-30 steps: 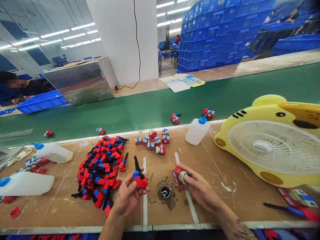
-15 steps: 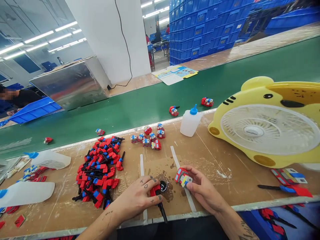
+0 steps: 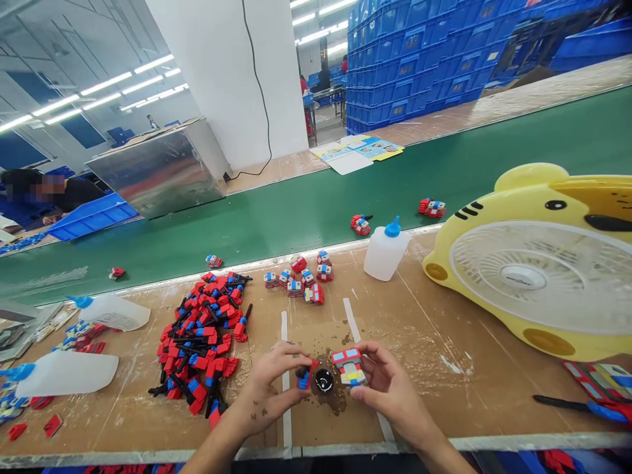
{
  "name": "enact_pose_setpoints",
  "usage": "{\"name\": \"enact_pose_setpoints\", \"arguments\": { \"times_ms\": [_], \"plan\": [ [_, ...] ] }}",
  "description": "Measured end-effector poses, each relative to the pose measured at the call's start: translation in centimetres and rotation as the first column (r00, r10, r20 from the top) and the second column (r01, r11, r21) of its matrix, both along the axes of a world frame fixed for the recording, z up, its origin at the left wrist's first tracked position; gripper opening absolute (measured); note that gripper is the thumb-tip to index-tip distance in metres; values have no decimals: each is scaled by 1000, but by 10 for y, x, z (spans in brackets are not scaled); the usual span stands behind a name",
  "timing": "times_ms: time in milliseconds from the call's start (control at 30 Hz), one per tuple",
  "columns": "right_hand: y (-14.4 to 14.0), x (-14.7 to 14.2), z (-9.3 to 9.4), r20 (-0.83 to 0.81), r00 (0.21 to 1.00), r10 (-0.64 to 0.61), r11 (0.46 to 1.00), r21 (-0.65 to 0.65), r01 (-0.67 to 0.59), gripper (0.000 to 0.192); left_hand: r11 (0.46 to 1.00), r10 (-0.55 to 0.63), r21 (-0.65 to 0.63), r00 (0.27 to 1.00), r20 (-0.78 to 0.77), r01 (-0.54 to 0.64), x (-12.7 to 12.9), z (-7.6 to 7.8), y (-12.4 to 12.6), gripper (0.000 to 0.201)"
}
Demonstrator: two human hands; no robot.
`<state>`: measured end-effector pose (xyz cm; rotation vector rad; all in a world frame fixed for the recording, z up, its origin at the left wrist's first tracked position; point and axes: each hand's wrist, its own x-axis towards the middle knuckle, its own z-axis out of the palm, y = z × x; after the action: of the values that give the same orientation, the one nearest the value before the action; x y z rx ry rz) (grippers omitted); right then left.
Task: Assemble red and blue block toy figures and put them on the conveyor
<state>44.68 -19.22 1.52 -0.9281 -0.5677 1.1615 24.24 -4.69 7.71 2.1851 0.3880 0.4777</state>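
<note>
"Two white bottles (image 3: 69, 375) with blue caps lie on their sides at the far left. State the remaining stock."

"Immediately right of them, the parts pile (image 3: 202, 342), red, blue and black, lies loose on the brown table (image 3: 494, 395). Its quantity suggests that much of the work is left."

"State the left hand's condition and the orientation of its load."

"The left hand (image 3: 279, 378) pinches a red-and-blue part (image 3: 304, 382) between thumb and fingers, just left of the glossy black spot (image 3: 324, 380). The part's red side is toward the spot. Its black section is foreshortened, so the direction of the long axis cannot be told."

"Continue right."

"Beyond the hands, about eight blocks form a cluster (image 3: 295, 288), apparently further stock. Wet marks surround the black spot."

"Right hand?"

"The right hand (image 3: 390, 385) grips a red-and-grey block (image 3: 349, 367) by its right side, just right of the spot. The windowed red edge points away from the wearer, the yellow area toward the wearer. The long axis is hard to fix at this tilt. The two held items are apart; judge this pair as unfinished."

"Anything completed?"

"One piece (image 3: 361, 224) on the green belt (image 3: 276, 220) shows a projecting black rod and may be finished; this cannot be confirmed. Further right, one bottle (image 3: 386, 255) stands upright beside the yellow fan (image 3: 523, 276)."
</note>
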Motion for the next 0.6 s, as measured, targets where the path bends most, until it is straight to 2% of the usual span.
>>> {"name": "enact_pose_setpoints", "arguments": {
  "times_ms": [67, 133, 233, 300, 367, 433, 533, 600],
  "plan": [
    [4, -5, 1, 81, 995, -65, 998, 16, 64, 54, 973, 144, -189, 989, 43, -134, 3, -7, -2, 33],
    [8, -7, 1, 189, 977, -102, 995, 26, 99, 54, 934, 227, -290, 973, 38, -207, 7, -13, -4, 37],
    [11, -8, 0, 368, 923, -110, 994, 31, 106, 52, 896, 248, -387, 968, 26, -218, 15, -19, -6, 45],
    [13, -7, 2, 503, 853, -136, 991, 50, 128, 50, 851, 265, -481, 963, 49, -209, 22, -18, -8, 45],
    [17, -7, 6, 645, 739, -195, 980, 103, 169, 48, 793, 319, -567, 945, 75, -223, 34, -16, -15, 40],
    [25, -8, 12, 758, 579, -302, 953, 224, 205, 47, 754, 401, -609, 907, 128, -247, 49, -15, -23, 41],
    [49, -12, 23, 798, 335, -501, 865, 456, 209, 51, 734, 530, -609, 814, 237, -300, 78, -16, -29, 67],
    [68, -11, 30, 769, 259, -585, 810, 535, 240, 52, 748, 573, -554, 776, 263, -365, 100, -13, -18, 80]
  ]
}}
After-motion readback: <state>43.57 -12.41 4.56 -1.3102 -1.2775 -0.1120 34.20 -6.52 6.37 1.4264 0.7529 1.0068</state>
